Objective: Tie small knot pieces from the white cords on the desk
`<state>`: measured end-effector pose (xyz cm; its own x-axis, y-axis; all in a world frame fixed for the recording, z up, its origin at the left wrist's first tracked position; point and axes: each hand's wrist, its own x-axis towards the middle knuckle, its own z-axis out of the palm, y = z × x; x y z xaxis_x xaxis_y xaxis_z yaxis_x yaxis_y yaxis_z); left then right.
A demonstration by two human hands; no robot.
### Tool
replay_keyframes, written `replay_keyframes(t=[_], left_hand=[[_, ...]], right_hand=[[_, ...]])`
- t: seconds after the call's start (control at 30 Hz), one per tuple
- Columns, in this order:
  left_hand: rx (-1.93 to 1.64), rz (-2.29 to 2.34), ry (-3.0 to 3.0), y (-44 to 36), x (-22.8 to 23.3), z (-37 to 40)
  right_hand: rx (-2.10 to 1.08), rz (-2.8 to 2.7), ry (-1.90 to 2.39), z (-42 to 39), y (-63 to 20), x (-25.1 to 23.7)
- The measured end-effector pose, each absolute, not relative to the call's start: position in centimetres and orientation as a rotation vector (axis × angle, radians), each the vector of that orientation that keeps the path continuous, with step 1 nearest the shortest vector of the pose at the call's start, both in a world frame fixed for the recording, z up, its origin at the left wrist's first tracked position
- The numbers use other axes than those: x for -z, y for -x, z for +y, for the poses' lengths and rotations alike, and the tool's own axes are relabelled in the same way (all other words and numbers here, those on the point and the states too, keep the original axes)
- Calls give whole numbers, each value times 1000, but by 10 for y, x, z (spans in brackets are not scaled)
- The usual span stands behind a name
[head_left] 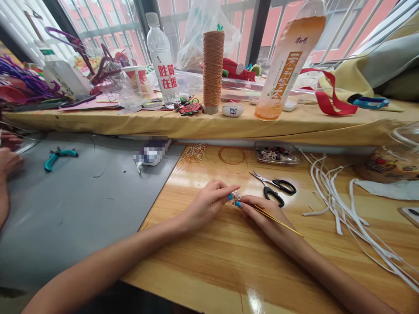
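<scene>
Two bare hands meet over a glossy wooden surface [203,261], fingertips pinched together on a small white knotted piece [235,198]. The left hand [206,205] closes thumb and forefinger on the piece from the left; the right hand [258,213] grips it from the right and also holds a thin yellow cord [278,221] that trails away over the wrist toward the lower right. The piece sits just above the wood, near the middle of the view, too small to make out in detail.

Just beyond the right hand lie black-handled scissors [275,187], blades pointing left. Farther back rest a loose coil of orange thread [231,155] and a shallow clear tray of small beads [278,153]. White strips of cord [334,196] spill across the right side of the wood.

To the left, a grey mat [72,209] carries teal-handled pliers [59,156]; another person's hand [8,159] shows at the far left edge.

Behind, a ledge draped in yellow cloth [196,124] holds a tall spool of orange thread [213,65], a clear water bottle [163,61] with red lettering, a bottle of orange drink [288,61], a red ribbon [330,98] and a tangle of purple wire [26,83] before a barred window.
</scene>
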<state>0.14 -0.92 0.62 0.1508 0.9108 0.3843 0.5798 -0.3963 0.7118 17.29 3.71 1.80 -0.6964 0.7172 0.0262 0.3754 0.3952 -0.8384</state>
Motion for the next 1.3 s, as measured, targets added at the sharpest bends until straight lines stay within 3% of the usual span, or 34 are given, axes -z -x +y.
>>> replay_keyframes(t=[0.4,0.5,0.7,0.87,1.1,1.3], left_hand=[[-1089,1303,-1628,-6,-6,-10],[-1090,1340,-1588,-5,-6,-9],[-1057,1356,-1583,-4,-4,-8],[-1063,1355,-1545,-4,-3,-7],[-1075,1357,-1474,-2,-5,-5],[-1127,1474,-1554,-2,-9,-9]], right_hand=[[-1260,-2132,1069,36,-172,-20],[-1015,-2139,1148,54,-184,-30],[-233,-2226,1308,146,-229,-57],[-187,-2440,1402,190,-235,-44],[-87,-2450,1668,192,-217,-49],[392,-2382,1578,121,-205,-59]])
